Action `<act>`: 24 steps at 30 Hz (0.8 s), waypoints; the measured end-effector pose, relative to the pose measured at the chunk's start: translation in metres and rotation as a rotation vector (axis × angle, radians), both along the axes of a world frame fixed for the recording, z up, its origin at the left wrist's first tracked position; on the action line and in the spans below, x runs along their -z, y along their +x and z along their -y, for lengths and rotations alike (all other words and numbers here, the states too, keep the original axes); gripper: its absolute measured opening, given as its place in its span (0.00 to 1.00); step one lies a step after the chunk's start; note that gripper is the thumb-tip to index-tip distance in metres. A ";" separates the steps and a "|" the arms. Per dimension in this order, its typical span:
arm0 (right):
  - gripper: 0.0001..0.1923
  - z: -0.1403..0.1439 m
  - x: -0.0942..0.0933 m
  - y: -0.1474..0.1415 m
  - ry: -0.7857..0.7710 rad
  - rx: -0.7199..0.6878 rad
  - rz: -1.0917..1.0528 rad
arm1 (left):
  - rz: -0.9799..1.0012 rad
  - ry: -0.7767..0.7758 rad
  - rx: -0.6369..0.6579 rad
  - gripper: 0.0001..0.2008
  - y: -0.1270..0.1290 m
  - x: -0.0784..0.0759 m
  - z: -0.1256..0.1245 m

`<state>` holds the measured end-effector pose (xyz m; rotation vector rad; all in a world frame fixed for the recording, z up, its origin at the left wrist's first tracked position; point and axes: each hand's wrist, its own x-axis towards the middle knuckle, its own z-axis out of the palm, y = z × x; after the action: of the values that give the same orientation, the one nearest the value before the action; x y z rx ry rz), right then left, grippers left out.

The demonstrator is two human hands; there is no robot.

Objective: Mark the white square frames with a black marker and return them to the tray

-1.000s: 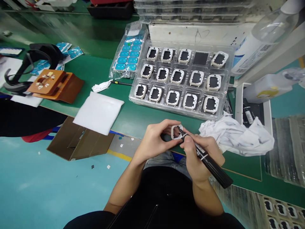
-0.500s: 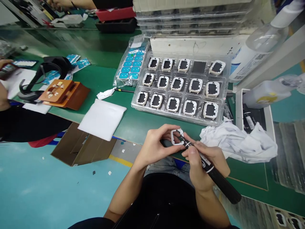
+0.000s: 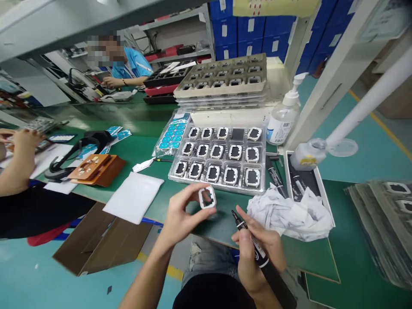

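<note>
2 hands work just in front of the clear tray (image 3: 180,179): our left hand (image 3: 180,216) pinches a small white frame (image 3: 207,197) between thumb and fingertips, lifted near the tray's front edge. Our right hand (image 3: 257,253) is wrapped around a black marker (image 3: 257,251), tip apart from the frame. Right of the tray lies a crumpled white cloth (image 3: 289,214); left of it, a white pad (image 3: 133,197).

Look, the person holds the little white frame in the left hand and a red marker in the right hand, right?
Almost. The head view shows the left hand pinching the little white frame, but the marker in the right hand is black, not red.
</note>
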<state>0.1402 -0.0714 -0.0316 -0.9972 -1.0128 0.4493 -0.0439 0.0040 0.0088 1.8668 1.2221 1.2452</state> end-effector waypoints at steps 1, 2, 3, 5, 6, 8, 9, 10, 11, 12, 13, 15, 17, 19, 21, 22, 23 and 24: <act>0.06 -0.001 -0.001 -0.001 0.020 0.009 0.000 | -0.049 0.083 -0.013 0.24 -0.001 -0.009 -0.007; 0.06 -0.002 -0.002 -0.001 0.038 0.013 0.001 | -0.085 0.155 -0.015 0.24 0.000 -0.018 -0.014; 0.07 -0.003 -0.002 0.000 0.051 0.011 0.004 | -0.108 0.213 -0.005 0.24 0.003 -0.028 -0.020; 0.06 -0.005 -0.001 0.002 0.059 0.006 0.011 | -0.126 0.293 0.027 0.26 0.011 -0.044 -0.029; 0.06 -0.006 0.001 0.004 0.059 -0.001 0.020 | -0.124 0.318 0.039 0.26 0.016 -0.050 -0.031; 0.05 -0.008 0.006 0.006 0.063 -0.017 0.046 | -0.123 0.344 0.047 0.26 0.025 -0.057 -0.032; 0.05 -0.009 0.009 0.007 0.068 -0.022 0.057 | -0.124 0.352 0.045 0.26 0.029 -0.059 -0.031; 0.05 -0.010 0.011 0.007 0.073 -0.028 0.065 | -0.124 0.358 0.042 0.26 0.032 -0.060 -0.030; 0.05 -0.010 0.013 0.008 0.074 -0.032 0.070 | -0.125 0.361 0.039 0.26 0.034 -0.060 -0.028; 0.05 -0.010 0.014 0.008 0.072 -0.034 0.075 | -0.125 0.362 0.035 0.26 0.036 -0.059 -0.027; 0.05 -0.010 0.014 0.009 0.066 -0.038 0.084 | -0.124 0.361 0.031 0.26 0.037 -0.058 -0.026; 0.05 -0.009 0.013 0.011 0.041 -0.064 0.109 | -0.112 0.337 0.022 0.26 0.037 -0.057 -0.024; 0.05 -0.008 0.011 0.012 0.014 -0.082 0.123 | -0.107 0.301 0.012 0.25 0.037 -0.058 -0.021; 0.05 -0.007 0.010 0.013 -0.012 -0.090 0.129 | -0.130 0.262 -0.010 0.25 0.036 -0.060 -0.019; 0.05 -0.006 0.009 0.012 -0.023 -0.091 0.131 | -0.182 0.229 -0.021 0.25 0.034 -0.063 -0.022; 0.05 -0.006 0.008 0.012 -0.030 -0.091 0.134 | -0.217 0.220 -0.016 0.25 0.034 -0.065 -0.028; 0.04 -0.005 0.008 0.012 -0.037 -0.093 0.141 | -0.260 0.220 -0.001 0.25 0.034 -0.066 -0.037; 0.04 -0.005 0.008 0.011 -0.039 -0.090 0.145 | -0.313 0.234 0.020 0.25 0.034 -0.068 -0.050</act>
<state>0.1514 -0.0663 -0.0392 -1.0333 -1.1859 0.4775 -0.0094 0.0539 0.0770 2.3077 1.2536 1.1556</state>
